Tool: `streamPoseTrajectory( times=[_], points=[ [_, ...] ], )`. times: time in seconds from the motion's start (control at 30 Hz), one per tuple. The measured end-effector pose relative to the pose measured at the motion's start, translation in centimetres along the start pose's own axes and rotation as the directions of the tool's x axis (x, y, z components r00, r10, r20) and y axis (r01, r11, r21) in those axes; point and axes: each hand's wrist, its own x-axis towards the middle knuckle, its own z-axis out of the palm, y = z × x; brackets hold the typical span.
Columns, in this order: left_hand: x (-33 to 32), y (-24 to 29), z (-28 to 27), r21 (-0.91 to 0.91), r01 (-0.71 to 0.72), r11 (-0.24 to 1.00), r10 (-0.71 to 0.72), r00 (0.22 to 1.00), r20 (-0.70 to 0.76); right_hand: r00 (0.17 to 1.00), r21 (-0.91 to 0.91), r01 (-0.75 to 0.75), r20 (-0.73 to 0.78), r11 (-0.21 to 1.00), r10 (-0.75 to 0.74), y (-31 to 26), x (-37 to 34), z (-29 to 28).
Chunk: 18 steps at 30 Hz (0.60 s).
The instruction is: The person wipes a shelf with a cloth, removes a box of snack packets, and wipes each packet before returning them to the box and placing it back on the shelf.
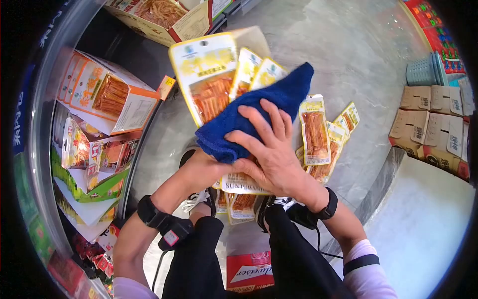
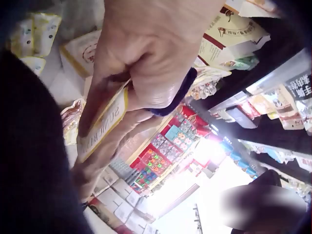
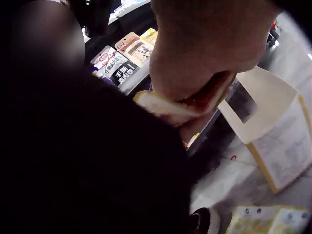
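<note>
A dark blue cloth [image 1: 261, 107] lies over a yellow-edged packet [image 1: 241, 185] of reddish strips. My right hand [image 1: 274, 157] grips the cloth from above with bent, spread fingers, its thumb low over the packet. My left hand [image 1: 201, 167] reaches in from the left and holds the packet; its fingertips are hidden under the cloth. In the left wrist view, the packet's lettered edge [image 2: 109, 119] stands between my left hand [image 2: 151, 58] and my right hand [image 2: 109, 153]. The right wrist view shows my right hand [image 3: 209, 48] against a packet [image 3: 165, 105].
Beyond the cloth stand a large packet [image 1: 204, 74] and smaller ones [image 1: 246, 70]. More packets [image 1: 316, 134] lie on the grey floor to the right. Shelves with boxed snacks [image 1: 107, 97] line the left. Cartons [image 1: 423, 124] are at the right; a red box [image 1: 249, 269] sits between the legs.
</note>
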Motion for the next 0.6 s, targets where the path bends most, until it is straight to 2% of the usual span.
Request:
streamPoseTrajectory(
  times=[0.03,0.1,0.17,0.2,0.23,0.27,0.3,0.37,0.4,0.43,0.5,0.53,0.57,0.6],
  points=[
    [-0.1,0.2,0.0,0.001,0.000,1.000,0.000,1.000,-0.003,1.000,-0.001,-0.017,0.010,1.000,0.017,-0.1,0.0,-0.1],
    [-0.2,0.4,0.0,-0.064,0.147,0.987,-0.136,0.979,0.154,0.988,0.095,-0.109,-0.104,0.989,0.119,0.7,0.7,0.7],
    [-0.1,0.0,-0.3,-0.023,0.116,0.993,-0.109,0.976,0.189,0.952,0.271,-0.182,-0.192,0.945,0.238,1.5,1.0,1.6],
    [-0.2,-0.1,-0.6,0.023,0.133,0.991,-0.135,0.970,0.201,0.927,0.166,-0.172,-0.307,0.971,0.216,1.4,1.4,1.4],
    [-0.2,-0.2,-0.7,0.069,0.149,0.986,-0.161,0.964,0.211,0.925,0.167,-0.176,-0.308,0.970,0.221,2.1,1.6,1.4],
    [-0.2,-0.5,-0.8,0.070,0.151,0.986,-0.163,0.964,0.212,0.889,0.388,-0.278,-0.244,0.879,0.389,3.3,1.7,1.4],
    [-0.1,-1.0,-0.9,0.077,0.198,0.977,-0.210,0.951,0.227,0.836,0.581,-0.364,-0.142,0.728,0.531,3.8,2.0,1.0],
    [-0.3,-1.4,-1.0,0.083,0.244,0.966,-0.257,0.936,0.241,0.723,0.653,-0.319,-0.302,0.687,0.622,3.9,2.0,-0.7],
    [-0.4,-1.5,-1.0,0.046,0.256,0.966,-0.260,0.942,0.214,0.677,0.699,-0.296,-0.328,0.651,0.659,3.2,1.7,-1.8],
    [-0.4,-1.5,-0.9,0.008,0.266,0.964,-0.263,0.947,0.187,0.710,0.591,-0.223,-0.446,0.775,0.545,2.7,1.4,-2.7],
    [-0.6,-0.8,-0.8,-0.024,0.293,0.956,-0.283,0.939,0.195,0.851,0.456,-0.045,-0.449,0.889,0.273,0.8,0.3,-3.1],
    [-0.8,-0.2,-0.7,0.146,0.253,0.956,-0.277,0.943,0.183,0.971,0.295,0.002,-0.229,0.955,0.068,-0.1,0.5,-3.4],
    [-0.9,0.2,-0.5,0.312,0.207,0.927,-0.270,0.947,0.173,0.994,0.147,0.098,0.041,0.984,-0.105,-0.9,0.9,-3.4],
    [-1.1,-0.9,-0.5,0.197,-0.004,0.980,-0.062,0.943,0.326,0.992,0.073,0.078,0.096,0.994,-0.085,-1.4,0.7,-1.9]
  ],
)
